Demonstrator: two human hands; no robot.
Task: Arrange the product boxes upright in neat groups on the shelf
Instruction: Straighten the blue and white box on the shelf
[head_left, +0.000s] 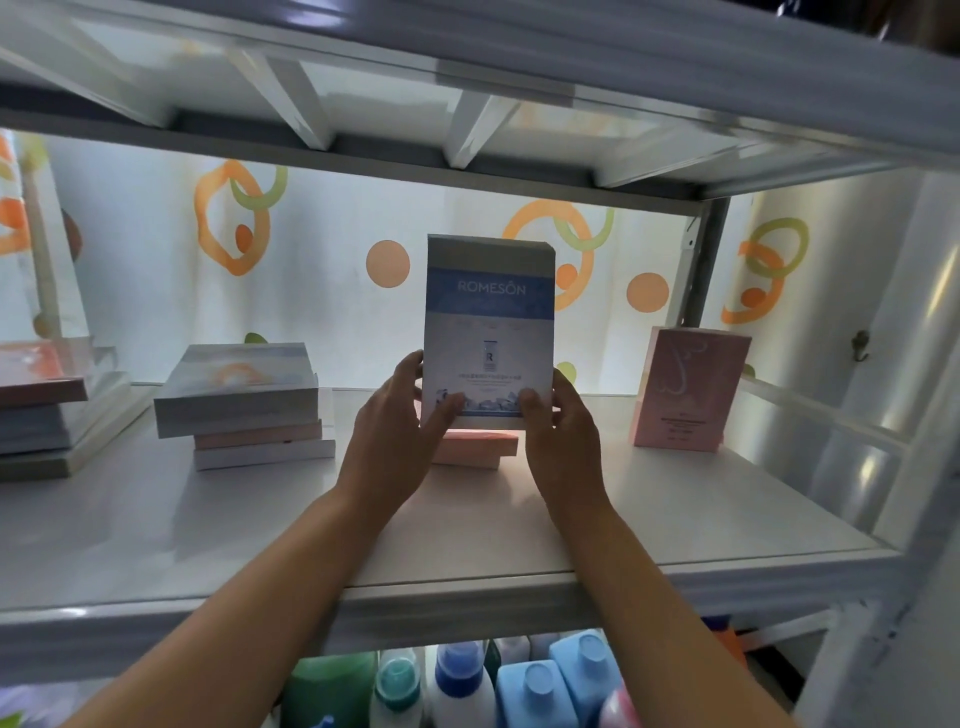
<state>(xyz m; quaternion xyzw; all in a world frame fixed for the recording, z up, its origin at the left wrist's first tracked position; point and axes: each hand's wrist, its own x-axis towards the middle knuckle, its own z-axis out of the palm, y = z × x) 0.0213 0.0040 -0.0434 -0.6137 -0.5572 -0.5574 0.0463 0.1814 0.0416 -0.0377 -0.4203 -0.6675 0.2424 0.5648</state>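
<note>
The blue and white box (488, 332) reads "ROMESŌN" in pale capitals across a blue band near its top, and lower down carries a small bottle picture marked with an "R"; the fine print beneath is too small to read. It stands upright at the middle of the shelf (156, 530), its lower edge over a flat pink box (480, 449) lying there. The left hand (402, 415) grasps its lower left edge, thumb on the front face, and the right hand (558, 421) grasps its lower right edge the same way.

To the right, well apart, a pink box (688, 387) stands upright, with a pale swirl design and small unreadable print. To the left lies a stack of flat boxes (244, 402), white and pink, and at the far left edge another stack (47, 410) lies partly out of view.

The shelf surface is glossy white, set in a pale metal frame with another shelf above. Behind hangs a white curtain (322, 249) printed with orange and green rings and dots. Below the shelf stand detergent bottles (524, 680) in blue, white and green.
</note>
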